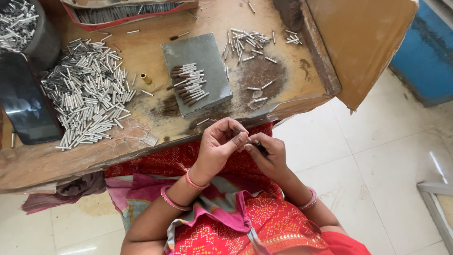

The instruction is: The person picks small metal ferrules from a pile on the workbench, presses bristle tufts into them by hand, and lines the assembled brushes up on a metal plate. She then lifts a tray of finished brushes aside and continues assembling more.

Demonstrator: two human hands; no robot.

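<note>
My left hand (218, 144) and my right hand (266, 153) meet just below the front edge of the wooden worktable (141, 47), over my lap. Between the fingertips of both hands sits a small dark tuft with a thin metal tube (250, 143); most of it is hidden by my fingers. Just beyond my hands, on a grey stone block (203, 52), lies a row of finished pieces (188, 84), short silver tubes with dark brown tips.
A large heap of loose silver tubes (87, 94) covers the table's left. A smaller scatter of tubes (247, 42) lies at the right. A dark phone-like slab (23, 101), a dark bowl of tubes (21, 23), a red tray (127, 12) and a cardboard flap (363, 42) surround it.
</note>
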